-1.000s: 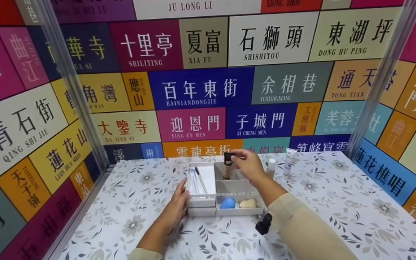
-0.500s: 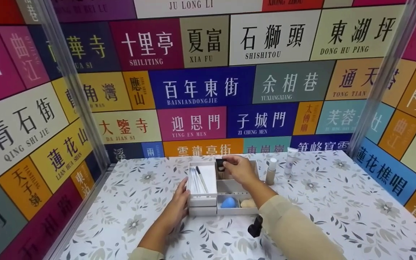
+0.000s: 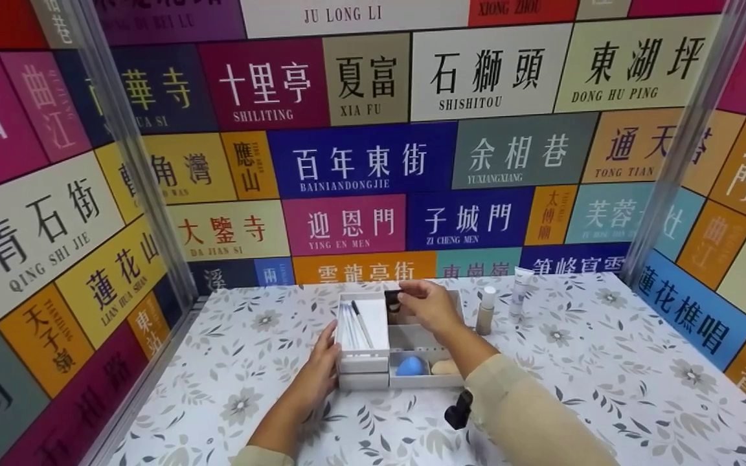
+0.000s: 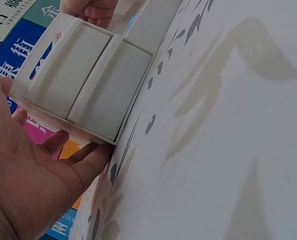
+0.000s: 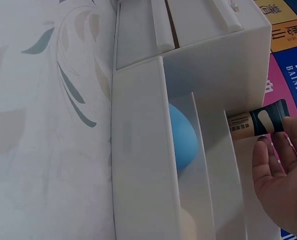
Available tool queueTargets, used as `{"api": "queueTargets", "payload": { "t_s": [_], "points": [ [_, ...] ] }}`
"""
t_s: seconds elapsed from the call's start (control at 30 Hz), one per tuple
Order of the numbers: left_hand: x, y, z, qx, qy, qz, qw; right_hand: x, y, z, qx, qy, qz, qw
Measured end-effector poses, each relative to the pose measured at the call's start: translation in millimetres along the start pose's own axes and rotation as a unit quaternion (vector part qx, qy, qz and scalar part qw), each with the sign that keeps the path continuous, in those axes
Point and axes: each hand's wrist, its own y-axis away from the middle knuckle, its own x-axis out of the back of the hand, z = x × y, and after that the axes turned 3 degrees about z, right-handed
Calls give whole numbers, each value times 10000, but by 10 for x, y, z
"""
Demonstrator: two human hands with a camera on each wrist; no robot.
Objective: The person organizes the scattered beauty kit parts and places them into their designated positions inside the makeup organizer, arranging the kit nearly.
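Observation:
A white desktop organizer (image 3: 363, 380) with two small drawers stands on the table. My left hand (image 3: 322, 366) rests on its left side, fingers extended along the wall in the left wrist view. At a rear compartment, my right hand (image 3: 434, 307) pinches the dark flat end of a beige-and-black cosmetic tube (image 5: 243, 125). The tube's lower end is hidden behind a divider in the right wrist view. A blue makeup sponge (image 3: 410, 366) and a beige sponge (image 3: 443, 368) sit in the front compartment. Thin sticks and a dark-tipped brush (image 3: 361, 325) lie in the organizer's top tray.
Right of the organizer stand a small white-capped bottle (image 3: 486, 312) and a white tube (image 3: 519, 292). A black object (image 3: 458, 410) shows beside my right sleeve. The table (image 3: 237, 362) has a leaf-patterned cover; sign-printed walls (image 3: 360, 162) surround it.
My right hand has moved left and slightly down, lowering the tube into the rear compartment; it is nearly still over the last half second. My left hand stays at the organizer's side.

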Motion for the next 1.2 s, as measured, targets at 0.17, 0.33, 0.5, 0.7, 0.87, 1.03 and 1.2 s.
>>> {"api": "queueTargets", "payload": {
  "t_s": [0.17, 0.33, 0.5, 0.7, 0.87, 1.03, 1.2],
  "points": [
    [-3, 14, 9, -72, 22, -65, 10000, 125, 25, -53, -24, -151, 14, 9999],
    [-1, 16, 16, -59, 92, -82, 9999, 279, 72, -63, 19, -173, 54, 9998],
    [7, 7, 3, -23, 104, -54, 9999, 460, 122, -40, 13, -189, 14, 9998],
    [13, 4, -19, -58, 139, -56, 9999, 695, 190, -32, -121, -22, -47, 9999],
    [10, 3, -21, -94, 195, -62, 9997, 914, 245, -32, -186, 207, 24, 9996],
    [5, 5, -16, -89, 243, -72, 9996, 1153, 295, -4, -336, 405, 106, 9986],
    [0, 21, -10, -144, 241, -176, 9995, 1374, 329, 74, -320, 512, 126, 9981]
  ]
}}
